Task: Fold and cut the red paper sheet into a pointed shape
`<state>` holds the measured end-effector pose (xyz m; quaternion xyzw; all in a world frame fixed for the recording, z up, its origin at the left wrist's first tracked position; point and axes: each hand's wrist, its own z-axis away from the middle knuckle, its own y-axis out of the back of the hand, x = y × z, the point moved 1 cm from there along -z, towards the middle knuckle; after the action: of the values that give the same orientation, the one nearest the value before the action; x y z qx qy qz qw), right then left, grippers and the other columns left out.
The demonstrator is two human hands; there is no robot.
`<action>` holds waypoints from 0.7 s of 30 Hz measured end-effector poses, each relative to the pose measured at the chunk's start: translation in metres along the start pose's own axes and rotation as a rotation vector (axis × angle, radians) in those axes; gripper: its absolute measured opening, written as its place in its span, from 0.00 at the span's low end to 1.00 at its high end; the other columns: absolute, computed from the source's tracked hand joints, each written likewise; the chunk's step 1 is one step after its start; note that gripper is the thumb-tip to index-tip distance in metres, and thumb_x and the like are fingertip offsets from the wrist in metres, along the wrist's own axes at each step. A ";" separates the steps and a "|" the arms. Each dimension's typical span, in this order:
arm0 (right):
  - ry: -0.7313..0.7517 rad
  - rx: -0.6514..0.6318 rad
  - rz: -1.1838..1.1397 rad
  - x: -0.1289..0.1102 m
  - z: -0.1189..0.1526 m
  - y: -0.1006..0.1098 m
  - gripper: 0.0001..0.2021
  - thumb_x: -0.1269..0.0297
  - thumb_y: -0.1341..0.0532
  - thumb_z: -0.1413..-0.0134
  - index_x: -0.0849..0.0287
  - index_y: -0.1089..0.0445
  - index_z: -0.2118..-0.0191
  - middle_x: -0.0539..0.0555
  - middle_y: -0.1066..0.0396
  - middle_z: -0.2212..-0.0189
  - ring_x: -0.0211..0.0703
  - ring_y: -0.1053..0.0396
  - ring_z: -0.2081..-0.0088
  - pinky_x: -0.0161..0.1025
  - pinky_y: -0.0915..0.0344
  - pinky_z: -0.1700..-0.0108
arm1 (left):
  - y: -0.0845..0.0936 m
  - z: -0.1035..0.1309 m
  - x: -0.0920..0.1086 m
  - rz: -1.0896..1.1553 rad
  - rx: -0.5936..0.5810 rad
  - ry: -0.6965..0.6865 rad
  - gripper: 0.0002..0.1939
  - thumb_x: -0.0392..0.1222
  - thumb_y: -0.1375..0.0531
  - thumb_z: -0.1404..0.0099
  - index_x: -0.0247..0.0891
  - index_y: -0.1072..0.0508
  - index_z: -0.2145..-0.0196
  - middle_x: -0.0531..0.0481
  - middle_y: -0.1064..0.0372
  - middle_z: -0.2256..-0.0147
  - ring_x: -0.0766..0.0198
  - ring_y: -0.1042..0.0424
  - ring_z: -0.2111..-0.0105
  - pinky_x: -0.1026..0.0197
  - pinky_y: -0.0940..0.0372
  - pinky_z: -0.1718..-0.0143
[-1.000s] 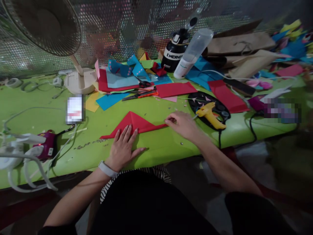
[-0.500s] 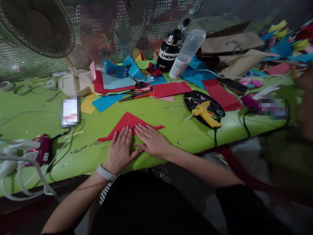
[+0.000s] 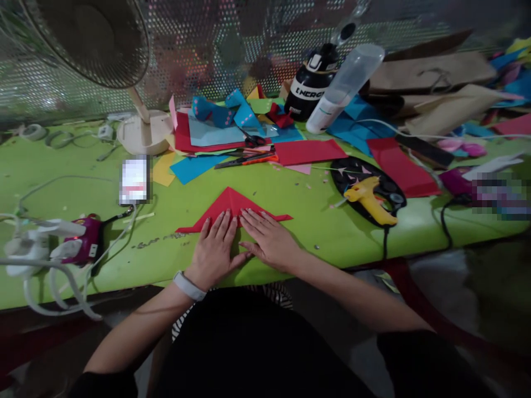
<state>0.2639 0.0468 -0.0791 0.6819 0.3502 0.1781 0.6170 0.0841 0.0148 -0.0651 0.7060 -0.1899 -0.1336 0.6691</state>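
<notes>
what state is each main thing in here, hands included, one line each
left hand: open, fingers flat on the folded red paper
right hand: open, fingers flat on the same paper
folded red paper: peaked, lying on the table
yellow glue gun: lying on the black palette
phone: screen lit
black bottle: upright
fan: spinning or not, cannot tell

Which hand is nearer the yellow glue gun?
Right. The right hand lies flat on the folded red paper, left of the yellow glue gun; the left hand rests on the same paper, farther left.
</notes>
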 end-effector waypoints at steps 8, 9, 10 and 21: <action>-0.004 -0.020 -0.016 -0.001 0.001 0.000 0.30 0.51 0.56 0.32 0.68 0.43 0.35 0.63 0.47 0.35 0.51 0.50 0.33 0.53 0.49 0.34 | -0.001 0.004 0.004 0.013 -0.018 0.096 0.41 0.67 0.55 0.34 0.40 0.52 0.32 0.42 0.58 0.32 0.48 0.57 0.32 0.36 0.65 0.35; -0.005 -0.023 -0.017 -0.002 0.001 0.000 0.30 0.51 0.56 0.32 0.68 0.44 0.35 0.63 0.47 0.35 0.51 0.50 0.33 0.53 0.49 0.33 | -0.001 0.004 0.004 0.014 -0.023 0.097 0.41 0.67 0.55 0.34 0.40 0.52 0.32 0.42 0.58 0.32 0.48 0.57 0.32 0.35 0.65 0.35; -0.005 -0.026 -0.015 -0.002 0.001 0.001 0.30 0.51 0.56 0.32 0.69 0.43 0.35 0.63 0.47 0.35 0.51 0.50 0.33 0.53 0.49 0.33 | -0.001 0.004 0.004 0.013 -0.027 0.098 0.41 0.67 0.55 0.34 0.40 0.52 0.32 0.42 0.59 0.32 0.47 0.58 0.32 0.35 0.65 0.35; -0.012 -0.033 -0.009 0.000 0.003 0.001 0.33 0.46 0.57 0.33 0.67 0.46 0.34 0.62 0.49 0.34 0.51 0.52 0.33 0.54 0.50 0.33 | 0.003 0.004 0.003 0.017 -0.028 0.092 0.43 0.69 0.56 0.35 0.40 0.53 0.32 0.41 0.57 0.32 0.46 0.57 0.32 0.34 0.64 0.35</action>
<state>0.2659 0.0451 -0.0791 0.6710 0.3468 0.1770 0.6309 0.0847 0.0093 -0.0620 0.7003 -0.1632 -0.0980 0.6880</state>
